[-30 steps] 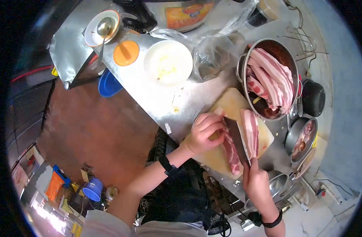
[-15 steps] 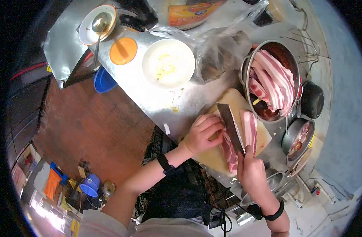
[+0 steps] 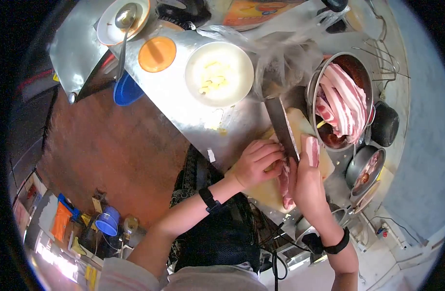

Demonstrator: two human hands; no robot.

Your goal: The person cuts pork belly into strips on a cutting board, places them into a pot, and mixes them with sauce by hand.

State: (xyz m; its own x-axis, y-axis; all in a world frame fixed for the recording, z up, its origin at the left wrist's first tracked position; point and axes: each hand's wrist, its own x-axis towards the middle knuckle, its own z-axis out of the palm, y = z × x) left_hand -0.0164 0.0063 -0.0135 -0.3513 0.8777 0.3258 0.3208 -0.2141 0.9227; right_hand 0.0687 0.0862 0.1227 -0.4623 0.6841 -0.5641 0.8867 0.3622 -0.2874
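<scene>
In my right hand (image 3: 307,182) is the handle end of a broad-bladed kitchen knife (image 3: 281,127), its dark blade pointing away from me. My left hand (image 3: 262,162) has its fingers curled down on a piece of pork belly (image 3: 284,189), right against the blade's left side. That piece lies on a pale cutting board (image 3: 261,194). To the right of the blade rests another strip of pork belly (image 3: 310,149), partly covered by my right hand. The contact between the edge and the meat is hidden.
A metal pot (image 3: 313,104) of pork belly strips (image 3: 346,99) stands beyond the board, with a smaller pan (image 3: 354,167) beside it. A white bowl (image 3: 191,82) with yellowish pieces, an orange lid (image 3: 157,54) and a plastic bag (image 3: 280,63) are on the metal table (image 3: 169,99).
My right hand has pushed the knife forward, away from my body, over the board. My left hand stays on the meat. The whole view has shifted slightly.
</scene>
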